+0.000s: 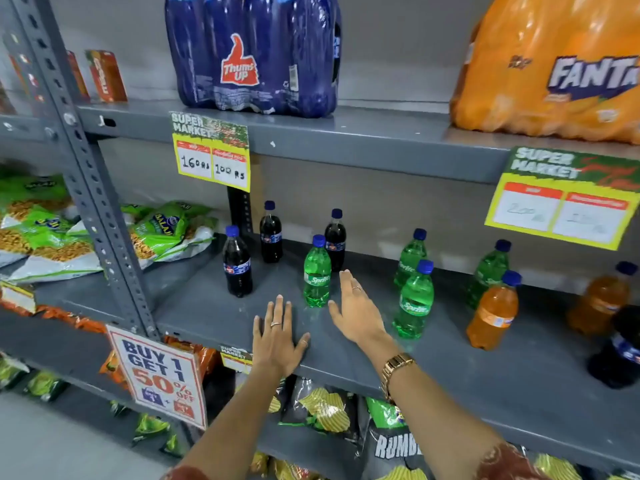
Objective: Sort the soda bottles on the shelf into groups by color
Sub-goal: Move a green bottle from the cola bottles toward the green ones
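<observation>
My right hand (pixel 356 306) spreads empty beside a stray green bottle (pixel 317 273) at frame center; left hand (pixel 278 336) lies flat on the shelf (pixel 346 362). Best gripped mid-body, probably, and carried right toward the other greens (pixel 414 299).

Bare shelf (pixel 194 306) front; green bottle (pixel 317 277) ahead.

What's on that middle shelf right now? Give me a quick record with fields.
dark bottles: three at left, one at far right
green bottles: four; one stands among the dark ones
orange bottles: two, at right
left hand: flat on the shelf, empty
right hand: open, beside that green bottle
</observation>
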Motion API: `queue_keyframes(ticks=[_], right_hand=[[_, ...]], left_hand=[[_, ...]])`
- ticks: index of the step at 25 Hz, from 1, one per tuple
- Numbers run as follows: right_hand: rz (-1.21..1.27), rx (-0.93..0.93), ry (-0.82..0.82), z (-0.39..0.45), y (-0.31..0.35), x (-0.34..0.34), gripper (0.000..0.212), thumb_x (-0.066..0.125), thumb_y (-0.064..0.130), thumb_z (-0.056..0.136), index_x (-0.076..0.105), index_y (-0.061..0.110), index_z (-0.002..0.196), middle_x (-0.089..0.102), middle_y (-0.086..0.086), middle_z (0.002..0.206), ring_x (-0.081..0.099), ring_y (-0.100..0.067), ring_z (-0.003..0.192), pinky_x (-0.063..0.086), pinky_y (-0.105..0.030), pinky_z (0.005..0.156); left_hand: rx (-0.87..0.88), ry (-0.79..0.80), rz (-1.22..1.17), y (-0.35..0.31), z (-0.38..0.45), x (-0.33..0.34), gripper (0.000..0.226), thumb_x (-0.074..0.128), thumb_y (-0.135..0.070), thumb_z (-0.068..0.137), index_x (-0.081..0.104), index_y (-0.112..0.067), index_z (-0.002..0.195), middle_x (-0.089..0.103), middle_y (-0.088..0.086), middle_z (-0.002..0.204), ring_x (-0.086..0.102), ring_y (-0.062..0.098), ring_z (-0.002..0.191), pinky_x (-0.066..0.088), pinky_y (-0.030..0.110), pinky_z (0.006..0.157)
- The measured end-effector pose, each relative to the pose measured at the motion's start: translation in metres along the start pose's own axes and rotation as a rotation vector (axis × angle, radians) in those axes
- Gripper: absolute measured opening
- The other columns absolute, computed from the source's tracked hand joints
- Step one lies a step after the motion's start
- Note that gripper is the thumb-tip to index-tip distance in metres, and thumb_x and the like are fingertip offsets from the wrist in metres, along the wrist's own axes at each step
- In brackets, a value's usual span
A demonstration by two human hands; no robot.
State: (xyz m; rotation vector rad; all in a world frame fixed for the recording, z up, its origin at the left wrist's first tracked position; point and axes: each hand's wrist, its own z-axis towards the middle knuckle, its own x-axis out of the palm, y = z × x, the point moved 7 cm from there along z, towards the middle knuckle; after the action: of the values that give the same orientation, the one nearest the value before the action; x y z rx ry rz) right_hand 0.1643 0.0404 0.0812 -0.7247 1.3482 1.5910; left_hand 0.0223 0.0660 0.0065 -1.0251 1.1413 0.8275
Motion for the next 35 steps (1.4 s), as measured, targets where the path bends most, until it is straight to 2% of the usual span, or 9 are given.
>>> queue_keyframes(ticks=[3, 7, 9, 11, 15, 22, 28, 32, 35], right_hand=[[0.055, 0.022, 0.033, 0.026, 0.001, 0.016, 0.075, 0.054, 0.032, 0.088, 0.012, 0.006, 0.144, 0.029, -0.017, 0.151, 0.032, -0.030, 0.137, 0.038, -0.039, 0.104], [0.301, 0.167, -0.016, 0.047, -0.002, 0.033, 0.086, 0.068, 0.037, 0.077, 0.015, 0.017, 0.142, 0.049, -0.017, 0.134, 0.050, -0.037, 0.120, 0.045, -0.043, 0.094], [0.381, 0.176, -0.052, 0.050, -0.004, 0.037, 0.082, 0.069, 0.032, 0.077, 0.018, 0.017, 0.140, 0.053, -0.017, 0.129, 0.051, -0.036, 0.118, 0.045, -0.042, 0.094], [0.411, 0.176, -0.061, 0.054, -0.009, 0.042, 0.067, 0.068, 0.026, 0.080, 0.029, 0.013, 0.133, 0.058, -0.018, 0.122, 0.051, -0.037, 0.116, 0.044, -0.040, 0.091], [0.407, 0.163, -0.059, 0.051, -0.014, 0.044, 0.054, 0.067, 0.025, 0.082, 0.039, 0.009, 0.125, 0.062, -0.019, 0.116, 0.052, -0.036, 0.112, 0.043, -0.037, 0.086], [0.373, 0.196, -0.117, 0.017, -0.031, 0.032, 0.056, 0.066, 0.030, 0.081, 0.037, 0.009, 0.124, 0.061, -0.020, 0.115, 0.052, -0.038, 0.111, 0.044, -0.038, 0.086], [0.277, 0.271, -0.179, -0.033, -0.065, 0.007, 0.066, 0.066, 0.039, 0.080, 0.034, 0.008, 0.129, 0.064, -0.026, 0.098, 0.059, -0.041, 0.095, 0.047, -0.042, 0.081], [0.211, 0.316, -0.217, -0.074, -0.092, -0.014, 0.076, 0.064, 0.043, 0.081, 0.027, 0.007, 0.137, 0.061, -0.024, 0.111, 0.057, -0.041, 0.104, 0.047, -0.045, 0.088], [0.186, 0.325, -0.271, -0.101, -0.112, -0.033, 0.071, 0.065, 0.043, 0.080, 0.034, 0.006, 0.133, 0.064, -0.021, 0.110, 0.059, -0.039, 0.102, 0.048, -0.045, 0.086]], left_hand=[[-0.004, 0.012, 0.013, 0.003, 0.007, 0.008, 0.097, -0.006, -0.067, 0.068, -0.003, -0.012, 0.148, -0.008, 0.007, 0.159, -0.007, 0.022, 0.146, -0.003, 0.047, 0.118], [-0.008, 0.037, 0.044, 0.010, 0.011, 0.015, 0.076, 0.022, -0.059, 0.091, 0.002, -0.013, 0.148, -0.004, 0.008, 0.159, -0.005, 0.021, 0.146, -0.003, 0.047, 0.118], [-0.002, 0.037, 0.046, 0.008, 0.011, 0.015, 0.075, 0.024, -0.058, 0.092, 0.003, -0.013, 0.148, -0.002, 0.008, 0.159, -0.004, 0.021, 0.146, -0.004, 0.047, 0.118], [-0.001, 0.041, 0.044, 0.008, 0.012, 0.016, 0.075, 0.024, -0.057, 0.092, 0.004, -0.013, 0.149, 0.000, 0.008, 0.160, -0.004, 0.021, 0.146, -0.004, 0.047, 0.118], [0.004, 0.035, 0.050, 0.009, 0.012, 0.016, 0.074, 0.023, -0.057, 0.092, 0.004, -0.013, 0.148, 0.001, 0.007, 0.160, -0.004, 0.020, 0.146, -0.004, 0.048, 0.118], [-0.021, 0.056, 0.061, 0.006, 0.007, 0.012, 0.074, 0.023, -0.054, 0.094, 0.002, -0.008, 0.148, 0.000, 0.008, 0.160, -0.004, 0.021, 0.146, -0.005, 0.048, 0.118], [0.042, 0.091, 0.160, -0.010, 0.001, 0.011, 0.063, 0.018, -0.043, 0.098, 0.002, -0.008, 0.148, -0.003, 0.007, 0.160, -0.006, 0.020, 0.146, -0.007, 0.051, 0.116], [0.120, 0.082, 0.150, -0.051, -0.011, 0.012, 0.062, 0.021, -0.041, 0.098, 0.004, -0.008, 0.147, -0.001, 0.007, 0.160, -0.005, 0.020, 0.146, -0.006, 0.050, 0.116], [0.205, 0.071, 0.103, -0.095, -0.022, 0.019, 0.064, 0.025, -0.042, 0.097, 0.007, -0.007, 0.147, 0.002, 0.008, 0.160, -0.002, 0.020, 0.146, -0.005, 0.050, 0.117]])
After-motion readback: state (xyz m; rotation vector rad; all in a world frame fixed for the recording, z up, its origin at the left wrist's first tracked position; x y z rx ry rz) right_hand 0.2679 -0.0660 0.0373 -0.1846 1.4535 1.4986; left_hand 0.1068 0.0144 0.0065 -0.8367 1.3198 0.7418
